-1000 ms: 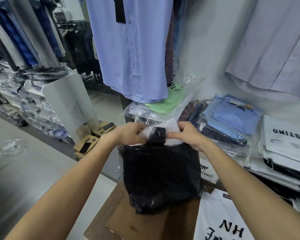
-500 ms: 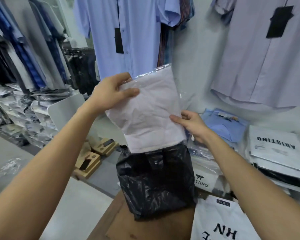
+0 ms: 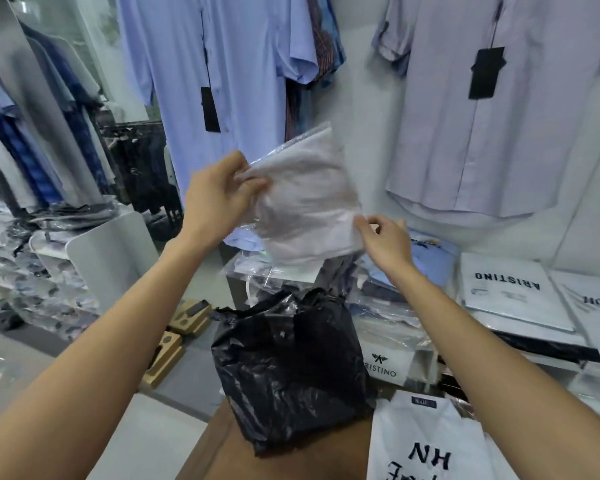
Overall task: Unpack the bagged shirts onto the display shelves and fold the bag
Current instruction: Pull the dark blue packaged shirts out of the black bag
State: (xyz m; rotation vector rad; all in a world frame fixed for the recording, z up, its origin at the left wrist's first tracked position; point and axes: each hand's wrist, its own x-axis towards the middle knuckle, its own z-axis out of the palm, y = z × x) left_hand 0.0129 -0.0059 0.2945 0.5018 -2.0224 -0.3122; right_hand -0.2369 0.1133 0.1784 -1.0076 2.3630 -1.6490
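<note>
Compared with half a second ago, the wrapped white shirt (image 3: pixel 309 199) has come fully clear of the black bag (image 3: pixel 291 372) and is tilted, its top corner leaning toward the upper right of the frame, while the right hand has moved from the side edge to the lower right corner.

Head view, the only 1: the shirt is in the centre of the frame, held in the air above the bag and in front of the hanging blue shirt (image 3: pixel 222 81). The left hand (image 3: pixel 215 199) grasps its left edge, thumb on the near face and fingers curled behind. The right hand (image 3: pixel 387 242) pinches the lower right corner between thumb and fingertips. I judge that 2 hands are used because the clear wrapper is slippery and floppy, and because holding 2 opposite sides lets the person turn the packet flat for the shelf.

The black bag stands on the brown counter (image 3: pixel 291 465) in the lower centre, its mouth open and crumpled. It keeps a boxy shape, so probably more shirts are inside, but the contents cannot be seen. Behind it, the display shelf (image 3: pixel 400 360) at centre right already carries stacks of wrapped shirts, among them a folded blue shirt (image 3: pixel 430 258) just beyond the right hand. This is likely where the white one goes.
</note>
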